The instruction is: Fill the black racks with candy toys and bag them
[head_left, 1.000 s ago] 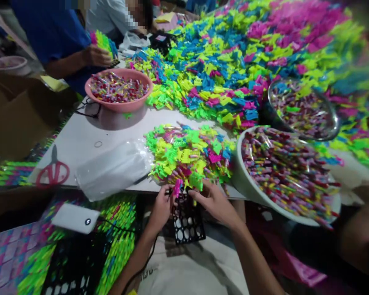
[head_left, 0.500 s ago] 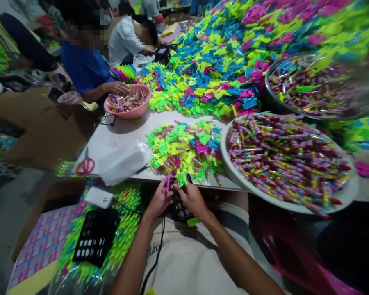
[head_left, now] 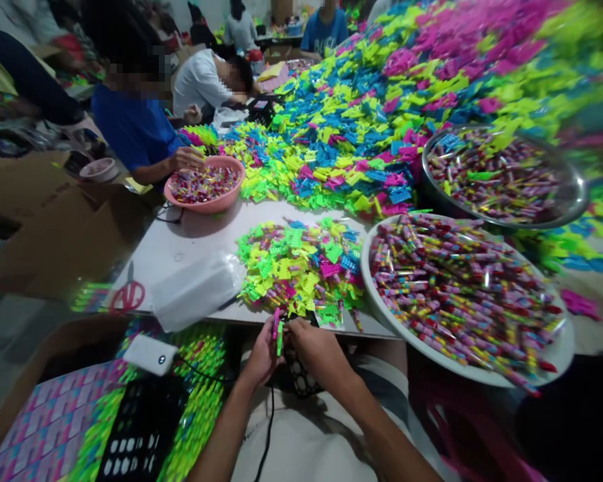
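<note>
My left hand [head_left: 262, 355] is closed at the table's front edge, holding a thin pink plastic piece [head_left: 276, 323] and a bright green plastic piece [head_left: 280, 339] upright. Beside it, my right hand [head_left: 315, 343] is closed with its fingertips close to the green piece; what they pinch is hidden. Under my hands, over my lap, lies a black sheet with rounded holes [head_left: 301, 378], partly covered. Just beyond stands a heap of small green, yellow, pink and blue plastic pieces [head_left: 301, 264] mixed with slim printed tubes.
To the right, a white basin [head_left: 369, 288] holds printed tubes, with a metal bowl [head_left: 577, 191] behind. Red scissors [head_left: 128, 296] and a clear plastic bag [head_left: 195, 288] lie left. A white power bank [head_left: 151, 355] rests below. A co-worker's hand [head_left: 187, 159] is over a pink basin [head_left: 221, 201].
My right hand has brought the green piece from the heap's edge to beside the pink piece in my left hand. The view has tilted up slightly.
</note>
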A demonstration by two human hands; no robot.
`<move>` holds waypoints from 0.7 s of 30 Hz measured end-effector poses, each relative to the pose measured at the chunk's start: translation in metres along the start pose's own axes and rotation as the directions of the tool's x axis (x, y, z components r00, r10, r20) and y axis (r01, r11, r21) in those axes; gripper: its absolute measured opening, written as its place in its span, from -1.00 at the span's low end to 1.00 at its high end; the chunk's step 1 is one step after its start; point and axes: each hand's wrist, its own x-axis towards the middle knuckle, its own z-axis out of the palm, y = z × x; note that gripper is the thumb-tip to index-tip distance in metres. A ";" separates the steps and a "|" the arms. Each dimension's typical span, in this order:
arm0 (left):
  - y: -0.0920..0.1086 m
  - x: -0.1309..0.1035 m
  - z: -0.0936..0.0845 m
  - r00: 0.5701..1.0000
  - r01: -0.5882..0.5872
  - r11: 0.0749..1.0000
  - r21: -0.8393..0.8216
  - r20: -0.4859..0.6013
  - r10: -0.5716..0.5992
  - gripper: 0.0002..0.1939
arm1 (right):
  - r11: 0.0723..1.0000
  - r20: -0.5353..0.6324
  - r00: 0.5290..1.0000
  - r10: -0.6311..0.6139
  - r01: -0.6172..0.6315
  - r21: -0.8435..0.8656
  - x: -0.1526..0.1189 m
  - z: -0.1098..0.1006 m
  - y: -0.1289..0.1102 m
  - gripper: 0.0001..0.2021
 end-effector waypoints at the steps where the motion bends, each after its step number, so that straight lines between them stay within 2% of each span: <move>1: 0.000 0.000 0.000 1.000 -0.001 1.000 0.005 -0.010 0.001 -0.11 | 0.999 -0.020 0.999 0.035 -0.035 -0.007 0.008 -0.008 0.002 -0.80; 5: -0.001 0.000 0.000 0.999 0.002 1.000 0.010 -0.050 -0.001 -0.12 | 0.982 -0.136 0.974 0.181 -0.186 -0.023 0.049 -0.033 -0.003 -0.70; 8: -0.001 0.000 0.004 0.996 0.031 0.999 -0.014 -0.089 -0.033 -0.03 | 0.973 -0.141 0.966 0.216 -0.225 -0.053 0.076 -0.036 -0.011 -0.67; 11: -0.002 0.001 0.006 0.992 0.044 0.998 -0.051 -0.114 -0.050 0.10 | 0.974 -0.148 0.964 0.219 -0.226 -0.030 0.090 -0.033 -0.014 -0.69; 14: -0.003 0.002 0.005 0.990 0.021 0.999 -0.045 -0.136 -0.027 0.14 | 0.980 -0.161 0.966 0.201 -0.200 0.022 0.095 -0.033 -0.014 -0.71; 17: -0.004 0.000 0.002 0.979 0.023 0.999 -0.033 -0.202 -0.029 0.12 | 0.984 -0.144 0.977 0.160 -0.147 0.099 0.091 -0.039 -0.011 -0.71; 21: 0.004 -0.007 0.006 0.975 0.022 0.998 -0.056 -0.220 -0.033 0.00 | 0.942 -0.105 0.993 0.062 -0.023 0.334 0.065 -0.045 0.007 -0.73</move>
